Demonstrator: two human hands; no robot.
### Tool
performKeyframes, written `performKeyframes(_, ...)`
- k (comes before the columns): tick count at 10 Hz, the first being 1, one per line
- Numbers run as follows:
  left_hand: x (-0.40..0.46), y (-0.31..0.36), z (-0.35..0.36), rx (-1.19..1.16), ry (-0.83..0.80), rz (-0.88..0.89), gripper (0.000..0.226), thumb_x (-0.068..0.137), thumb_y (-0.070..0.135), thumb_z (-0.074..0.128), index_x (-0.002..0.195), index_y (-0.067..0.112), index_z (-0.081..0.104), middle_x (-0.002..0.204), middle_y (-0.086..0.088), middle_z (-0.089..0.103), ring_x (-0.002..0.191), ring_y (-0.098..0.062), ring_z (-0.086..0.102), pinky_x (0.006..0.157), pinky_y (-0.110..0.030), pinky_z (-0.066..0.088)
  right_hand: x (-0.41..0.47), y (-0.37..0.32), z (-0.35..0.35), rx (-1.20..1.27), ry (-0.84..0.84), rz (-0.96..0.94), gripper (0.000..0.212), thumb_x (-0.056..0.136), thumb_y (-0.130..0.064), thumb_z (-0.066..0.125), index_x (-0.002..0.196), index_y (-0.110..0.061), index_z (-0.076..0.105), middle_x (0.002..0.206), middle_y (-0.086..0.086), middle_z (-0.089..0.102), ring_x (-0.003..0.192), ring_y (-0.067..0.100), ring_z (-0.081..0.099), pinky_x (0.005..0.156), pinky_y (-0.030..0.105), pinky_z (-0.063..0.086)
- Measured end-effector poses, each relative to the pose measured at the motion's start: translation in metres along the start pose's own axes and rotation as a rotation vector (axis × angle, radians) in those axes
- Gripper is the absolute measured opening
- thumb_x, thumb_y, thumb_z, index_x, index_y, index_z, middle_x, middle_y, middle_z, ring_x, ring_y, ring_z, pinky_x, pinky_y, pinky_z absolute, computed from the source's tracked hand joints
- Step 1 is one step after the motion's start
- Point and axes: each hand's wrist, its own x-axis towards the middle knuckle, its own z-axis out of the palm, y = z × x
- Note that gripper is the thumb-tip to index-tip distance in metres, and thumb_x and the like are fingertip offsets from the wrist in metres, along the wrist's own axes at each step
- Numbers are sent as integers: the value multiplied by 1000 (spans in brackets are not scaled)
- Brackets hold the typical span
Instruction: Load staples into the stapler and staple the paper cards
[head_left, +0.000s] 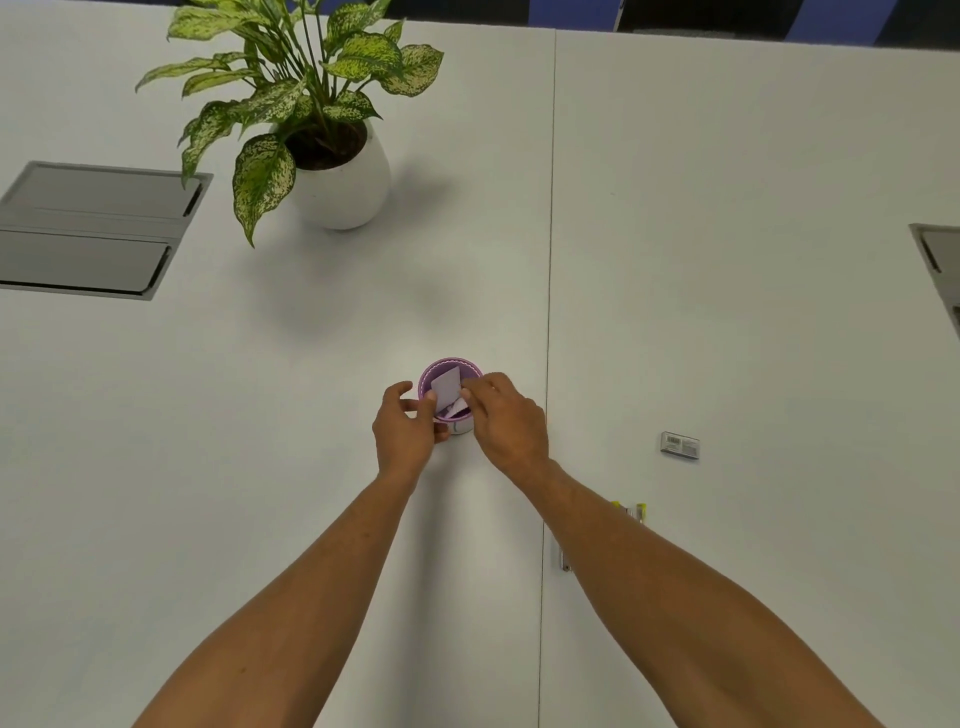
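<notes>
- At the far left, a grey hatch (93, 228) is set flush into the white tabletop (727, 312).
- Just right of it stands a potted plant (332, 156) with speckled green leaves in a round white pot.
- My left hand (405, 431) grips the near left side of a small purple cup (451, 364), fingers curled round its wall, thumb up near the rim.
- The cup sits in the middle of the tabletop, just left of the seam between the two panels; pale lilac paper cards (448, 387) stand upright inside it and stick up above the rim.
- My right hand (506, 421) comes over the cup from the right, its fingertips pinching the right edge of the tallest card.
- Under my right forearm lies a stapler (631, 512), mostly hidden; only yellow tips and a bit of metal show, so I cannot tell how it lies.
- Further right, well apart from the cup, a small staple box (680, 445) with a barcode label lies flat.
- At the right edge a second grey hatch (943, 260) is partly in view.
</notes>
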Motion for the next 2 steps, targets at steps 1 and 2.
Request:
performKeyframes(1, -5, 0, -2, 40, 46, -9, 44, 96, 42, 51, 131, 15, 44, 110, -5, 59, 61, -23, 71, 61, -33, 61, -14, 9, -10, 3, 118, 40, 20, 98, -22, 52, 107, -12, 67, 110, 7, 65, 79, 27, 66, 61, 24, 39)
performKeyframes(2, -21, -1, -1, 46, 96, -38, 44, 96, 46, 49, 126, 15, 43, 111, -6, 57, 73, -26, 70, 67, -44, 61, -40, 31, -19, 31, 187, 115, 23, 99, -22, 50, 106, -9, 68, 106, 8, 66, 88, 30, 64, 70, 34, 50)
